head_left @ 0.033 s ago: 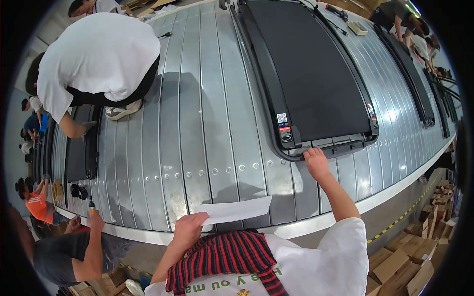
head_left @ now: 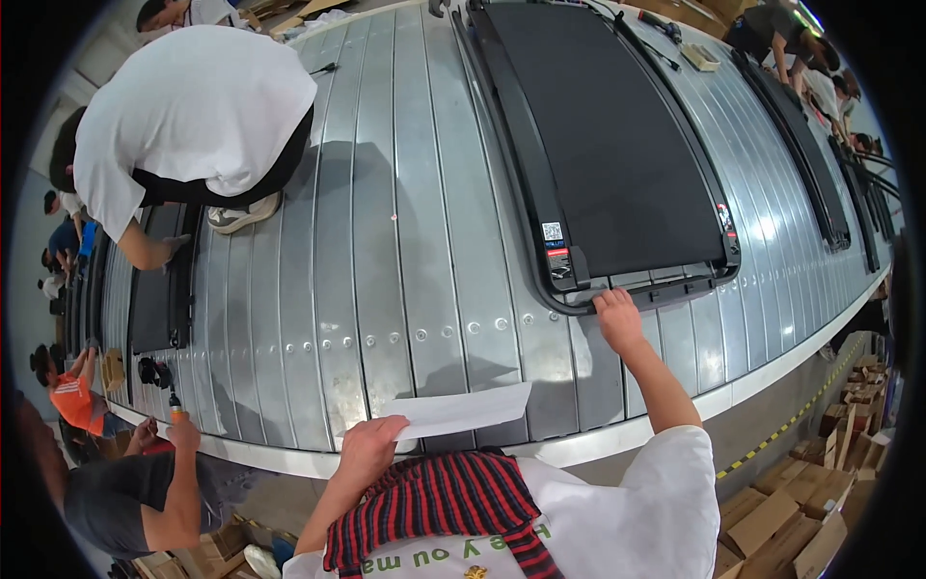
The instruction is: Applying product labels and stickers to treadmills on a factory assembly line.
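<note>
The left hand [head_left: 365,452] pinches a white paper sheet [head_left: 463,410] by its near corner, fingers closed on it above the slatted metal conveyor [head_left: 386,289]. The right hand [head_left: 617,323], fingers spread and gripping nothing, rests on the near end frame of the black treadmill [head_left: 608,164], apparently checking it; a firmer hold there seems next
</note>
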Motion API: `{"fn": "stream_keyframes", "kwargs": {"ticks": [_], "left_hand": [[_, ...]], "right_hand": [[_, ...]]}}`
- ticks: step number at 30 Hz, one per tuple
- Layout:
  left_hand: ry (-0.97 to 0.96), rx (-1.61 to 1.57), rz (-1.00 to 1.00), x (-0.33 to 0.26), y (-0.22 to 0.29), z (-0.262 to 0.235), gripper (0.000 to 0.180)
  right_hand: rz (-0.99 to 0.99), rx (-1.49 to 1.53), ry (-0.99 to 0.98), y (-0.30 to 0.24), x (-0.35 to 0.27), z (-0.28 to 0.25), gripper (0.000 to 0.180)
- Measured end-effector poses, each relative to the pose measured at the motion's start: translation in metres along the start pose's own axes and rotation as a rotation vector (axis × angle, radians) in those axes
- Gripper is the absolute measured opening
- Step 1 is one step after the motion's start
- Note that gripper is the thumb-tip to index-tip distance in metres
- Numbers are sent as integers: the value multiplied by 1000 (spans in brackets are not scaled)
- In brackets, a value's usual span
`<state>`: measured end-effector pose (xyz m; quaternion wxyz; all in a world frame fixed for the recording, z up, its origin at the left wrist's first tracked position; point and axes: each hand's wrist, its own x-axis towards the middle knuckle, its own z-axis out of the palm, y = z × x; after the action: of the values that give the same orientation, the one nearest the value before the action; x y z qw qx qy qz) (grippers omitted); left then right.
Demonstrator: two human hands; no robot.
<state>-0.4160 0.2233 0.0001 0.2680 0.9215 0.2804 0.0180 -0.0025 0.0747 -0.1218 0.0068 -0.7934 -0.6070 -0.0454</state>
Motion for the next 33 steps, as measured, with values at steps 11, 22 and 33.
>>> {"fn": "stream_keyframes", "kwargs": {"ticks": [11, 22, 33], "left_hand": [[143, -176, -207, -55, 19, -17, 16], [222, -253, -294, -156, 60, 41, 17], [919, -1509, -726, -214, 89, 57, 36]], "right_hand": [[292, 358, 180, -96, -72, 10, 52], [276, 320, 314, -115, -129, 24, 38], [233, 231, 309, -98, -117, 41, 36]]}}
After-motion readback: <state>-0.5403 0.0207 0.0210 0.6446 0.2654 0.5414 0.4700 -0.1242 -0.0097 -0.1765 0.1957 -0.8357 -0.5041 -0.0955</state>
